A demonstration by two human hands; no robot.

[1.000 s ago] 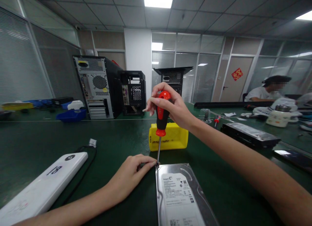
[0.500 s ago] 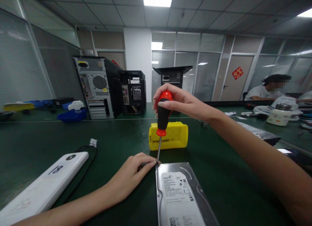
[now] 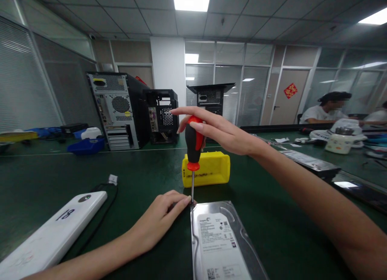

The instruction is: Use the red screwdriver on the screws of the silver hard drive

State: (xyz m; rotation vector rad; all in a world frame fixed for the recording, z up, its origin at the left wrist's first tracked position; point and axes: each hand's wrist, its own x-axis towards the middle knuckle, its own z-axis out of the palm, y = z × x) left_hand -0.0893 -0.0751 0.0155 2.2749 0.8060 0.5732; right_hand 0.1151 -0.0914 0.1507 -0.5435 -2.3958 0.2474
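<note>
Green table (image 3: 130, 203) lies between the white device (image 3: 57, 231) and the hard drive (image 3: 222, 241). At the drive's far left corner, the left hand (image 3: 165, 209) has thumb and forefinger nearly together, beside the screwdriver (image 3: 192, 147) tip; the right hand (image 3: 222, 133) holds the handle loosely, forefinger extended.

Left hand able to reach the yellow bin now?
Probably yes: the yellow bin stands just beyond the left hand, its open side visible, though the screwdriver partly blocks its left part.

Right grip (image 3: 219, 131) is up high, palm down, index finger (image 3: 190, 110) poking straight out, forearm (image 3: 305, 191) slanting down rightward. Left grip (image 3: 165, 211) sits way lower, thumb and index tips basically together.
</note>
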